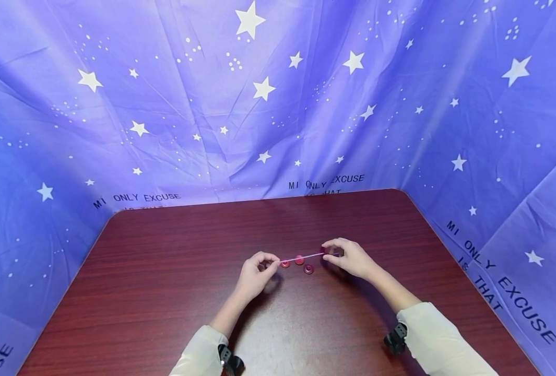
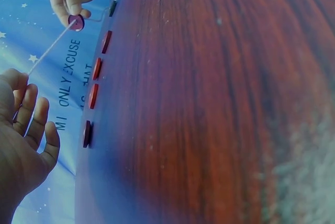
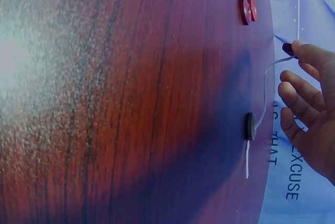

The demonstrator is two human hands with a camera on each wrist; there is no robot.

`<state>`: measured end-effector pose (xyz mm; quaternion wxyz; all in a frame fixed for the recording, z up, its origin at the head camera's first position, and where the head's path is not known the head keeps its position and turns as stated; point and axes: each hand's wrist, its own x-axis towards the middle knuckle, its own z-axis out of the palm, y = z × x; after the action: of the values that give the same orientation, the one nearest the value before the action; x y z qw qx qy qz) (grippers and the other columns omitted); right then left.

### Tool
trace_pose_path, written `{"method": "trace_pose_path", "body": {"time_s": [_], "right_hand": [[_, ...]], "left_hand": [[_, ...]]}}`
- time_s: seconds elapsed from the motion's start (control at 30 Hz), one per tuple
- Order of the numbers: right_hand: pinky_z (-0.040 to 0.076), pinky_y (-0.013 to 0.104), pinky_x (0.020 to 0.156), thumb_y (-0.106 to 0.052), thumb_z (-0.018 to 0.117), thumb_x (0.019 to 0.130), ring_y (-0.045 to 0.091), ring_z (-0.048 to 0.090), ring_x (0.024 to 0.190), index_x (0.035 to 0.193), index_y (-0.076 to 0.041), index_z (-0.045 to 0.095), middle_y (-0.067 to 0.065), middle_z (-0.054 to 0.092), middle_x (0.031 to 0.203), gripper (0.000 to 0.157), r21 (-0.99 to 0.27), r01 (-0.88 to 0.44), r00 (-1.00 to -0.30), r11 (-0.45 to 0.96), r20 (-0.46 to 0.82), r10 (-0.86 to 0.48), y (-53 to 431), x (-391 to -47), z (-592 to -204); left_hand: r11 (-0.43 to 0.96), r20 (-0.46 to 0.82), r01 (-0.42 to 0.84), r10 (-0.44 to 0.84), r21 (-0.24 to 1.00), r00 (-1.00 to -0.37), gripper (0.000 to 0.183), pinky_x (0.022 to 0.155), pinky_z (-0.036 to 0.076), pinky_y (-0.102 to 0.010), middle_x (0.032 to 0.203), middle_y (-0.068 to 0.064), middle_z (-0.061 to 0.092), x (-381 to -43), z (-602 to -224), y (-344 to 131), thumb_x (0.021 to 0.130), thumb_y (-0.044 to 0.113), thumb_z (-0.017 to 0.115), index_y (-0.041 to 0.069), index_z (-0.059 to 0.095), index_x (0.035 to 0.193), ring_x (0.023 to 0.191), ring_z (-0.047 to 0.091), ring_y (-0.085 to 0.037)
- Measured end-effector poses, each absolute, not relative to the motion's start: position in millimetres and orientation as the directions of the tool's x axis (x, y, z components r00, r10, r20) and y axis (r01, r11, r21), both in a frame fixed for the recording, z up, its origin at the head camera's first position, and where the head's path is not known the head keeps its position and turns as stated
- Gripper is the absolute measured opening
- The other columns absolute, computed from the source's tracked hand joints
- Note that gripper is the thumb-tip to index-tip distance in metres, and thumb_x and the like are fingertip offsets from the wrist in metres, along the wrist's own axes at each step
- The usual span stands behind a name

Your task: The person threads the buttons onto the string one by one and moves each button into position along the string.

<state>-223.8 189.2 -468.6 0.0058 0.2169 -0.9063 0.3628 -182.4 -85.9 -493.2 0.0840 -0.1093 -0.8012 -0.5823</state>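
Right, there's a wide red-brown wood-grain table [image 1: 165, 339], and over it two bare hands are at work. The left hand [image 1: 253, 278] pinches a thin whitish cord [image 1: 311, 256]; the right hand [image 1: 354, 259] pinches a round dark-purple button [image 2: 76, 22], up off the table, with the cord stretched straight between the two hands. This looks like threading, cord through button, and the next move probably calls for sliding that button along towards the cord's loose tail while the left hand holds the line taut. Close by lie shiny round red buttons [image 1: 284, 263], a round maroon button [image 1: 308, 269] beside them.

Now the angles! The right wrist view gives what the head view barely hints at — a round black button [image 3: 250, 126] at the table, the cord seemingly through it, tail poking out beyond. And the left wrist view adds a dark flat disc [image 2: 87, 134] nearest the left hand — I can't pick that out from above.
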Motion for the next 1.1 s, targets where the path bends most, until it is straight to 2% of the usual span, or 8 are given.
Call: {"method": "trace_pose_path", "body": {"time_s": [0.2, 0.33, 0.6, 0.8, 0.93, 1.03, 1.1], "right_hand": [[0.047, 0.024, 0.07, -0.019, 0.071, 0.082, 0.009, 0.057, 0.079, 0.106, -0.008, 0.067, 0.001, 0.066, 0.087, 0.026, -0.649, -0.378, -0.915, 0.66, 0.154, -0.373, 193.3, -224.8, -471.0], [0.048, 0.024, 0.069, -0.018, 0.071, 0.082, 0.01, 0.059, 0.078, 0.105, -0.007, 0.067, 0.003, 0.067, 0.088, 0.026, -0.653, -0.371, -0.919, 0.66, 0.152, -0.365, 196.5, -225.8, -473.4], [0.046, 0.025, 0.068, -0.019, 0.071, 0.082, 0.009, 0.055, 0.076, 0.105, -0.009, 0.067, 0.0, 0.064, 0.084, 0.025, -0.634, -0.358, -0.926, 0.685, 0.149, -0.346, 202.6, -227.4, -476.2], [0.044, 0.023, 0.064, -0.019, 0.071, 0.082, 0.008, 0.054, 0.072, 0.104, -0.007, 0.067, -0.001, 0.063, 0.081, 0.025, -0.629, -0.367, -0.925, 0.685, 0.169, -0.34, 206.5, -227.4, -476.8], [0.044, 0.022, 0.064, -0.019, 0.071, 0.082, 0.008, 0.053, 0.072, 0.105, -0.008, 0.067, -0.001, 0.063, 0.082, 0.026, -0.626, -0.358, -0.928, 0.693, 0.158, -0.336, 207.6, -227.4, -477.0], [0.045, 0.022, 0.064, -0.019, 0.071, 0.082, 0.007, 0.053, 0.072, 0.105, -0.008, 0.067, -0.001, 0.063, 0.082, 0.026, -0.624, -0.353, -0.93, 0.697, 0.155, -0.333, 208.8, -227.6, -478.0], [0.045, 0.022, 0.064, -0.019, 0.071, 0.082, 0.007, 0.053, 0.071, 0.105, -0.008, 0.067, -0.002, 0.063, 0.082, 0.026, -0.622, -0.358, -0.929, 0.697, 0.162, -0.332, 209.5, -228.0, -478.9]], "left_hand": [[0.314, 0.251, 0.262, 0.077, 0.913, -0.965, 0.006, 0.063, 0.046, -0.021, 0.08, -0.011, 0.065, -172.2, -474.7, -82.5, 0.083, 0.004, 0.067, 0.0, 0.068, 0.088, 0.069, 0.053, -0.007], [0.317, 0.239, 0.257, 0.097, 0.913, -0.966, 0.007, 0.064, 0.047, -0.021, 0.082, -0.013, 0.066, -166.2, -463.1, -82.1, 0.084, 0.003, 0.065, -0.002, 0.067, 0.089, 0.07, 0.054, -0.009], [0.287, 0.244, 0.255, 0.075, 0.923, -0.967, 0.006, 0.063, 0.047, -0.021, 0.081, -0.009, 0.066, -179.2, -492.0, -83.5, 0.084, 0.007, 0.068, 0.003, 0.068, 0.088, 0.069, 0.053, -0.006], [0.271, 0.257, 0.268, 0.075, 0.925, -0.964, 0.004, 0.062, 0.046, -0.019, 0.078, -0.005, 0.066, -181.6, -495.4, -86.1, 0.084, 0.012, 0.068, 0.009, 0.069, 0.087, 0.067, 0.054, -0.002], [0.295, 0.237, 0.25, 0.078, 0.922, -0.968, 0.006, 0.063, 0.047, -0.02, 0.079, -0.011, 0.066, -171.9, -474.4, -84.5, 0.085, 0.008, 0.066, 0.003, 0.068, 0.089, 0.067, 0.054, -0.006], [0.312, 0.207, 0.217, 0.066, 0.925, -0.976, 0.008, 0.063, 0.047, -0.022, 0.08, -0.014, 0.066, -171.8, -472.3, -83.8, 0.085, 0.005, 0.065, -0.001, 0.067, 0.09, 0.068, 0.053, -0.008], [0.302, 0.208, 0.214, 0.052, 0.929, -0.977, 0.007, 0.063, 0.047, -0.021, 0.08, -0.012, 0.066, -177.1, -482.9, -84.8, 0.085, 0.006, 0.066, 0.001, 0.067, 0.09, 0.067, 0.053, -0.007]]}}
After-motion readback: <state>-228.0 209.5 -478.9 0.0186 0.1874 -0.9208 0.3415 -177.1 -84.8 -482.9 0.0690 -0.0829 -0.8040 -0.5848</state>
